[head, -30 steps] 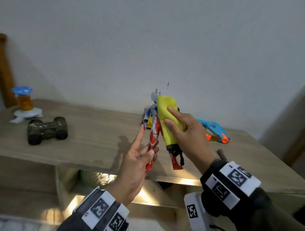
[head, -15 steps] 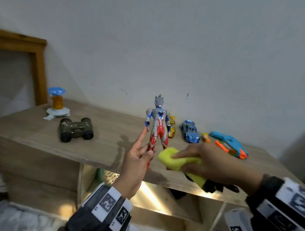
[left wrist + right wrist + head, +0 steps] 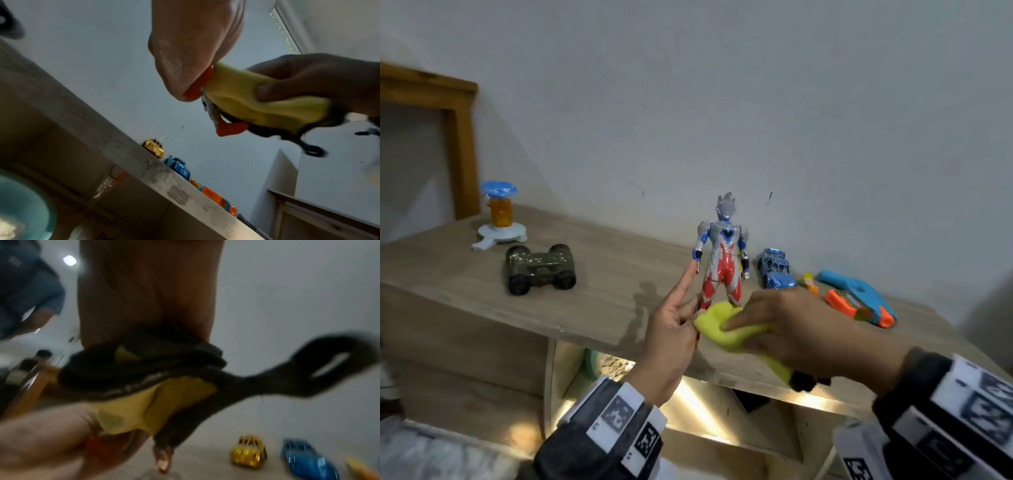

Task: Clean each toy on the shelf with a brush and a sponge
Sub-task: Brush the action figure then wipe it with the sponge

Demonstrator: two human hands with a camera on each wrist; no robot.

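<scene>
At the figure's legs, the left fingers [image 3: 678, 317] are curled round one red lower leg, the index finger alone standing straight up beside the figure's arm. The right fingers [image 3: 748, 317] are clamped on a yellow sponge [image 3: 726, 327], pressing it against the figure's feet; the left wrist view shows the sponge wrapped over a red foot, with a black backing and a loop hanging from its far end. The left hand [image 3: 669, 346] and right hand [image 3: 804, 337] meet at the figure [image 3: 722, 253], which stands upright in the air in front of the shelf [image 3: 602, 301], head towards the wall.

Left of the figure, a dark green car [image 3: 539, 269] sits on the shelf top, and farther left, near the wall, a blue-topped toy on a white base [image 3: 499, 214]. Just right of the figure lies a blue car [image 3: 775, 269], with a gold car [image 3: 154, 148] behind the figure, seen from the left wrist. Farther right of the figure lies a blue and orange toy gun [image 3: 858, 298]. A wooden frame [image 3: 457, 137] stands against the wall far left of the figure. Below the figure, the shelf's lower compartment is lit.
</scene>
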